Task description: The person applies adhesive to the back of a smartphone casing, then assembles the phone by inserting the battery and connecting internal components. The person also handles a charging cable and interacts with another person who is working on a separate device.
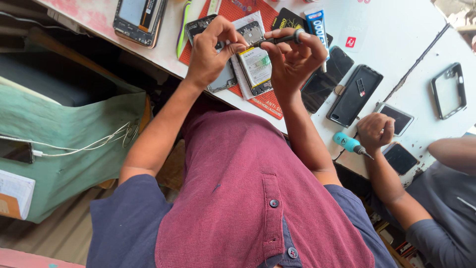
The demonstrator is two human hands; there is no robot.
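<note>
An opened phone (254,64) with its back off and a white battery showing lies on a red work mat (263,101) at the table's edge. My left hand (212,49) grips the phone's upper left side, thumb and fingers pinched on its frame. In my right hand (292,57) is a thin black screwdriver (277,39). Its shaft lies level, with the tip pointing left toward the top of the phone. Both hands sit close together over the phone.
On the white table (391,34) lie a second opened phone (138,20), a green tool (184,25), a glue tube (316,25), a dark screen (325,79), a black case (354,94) and a phone frame (448,89). At the right, a co-worker's hand (375,130) rests beside a teal screwdriver (349,144).
</note>
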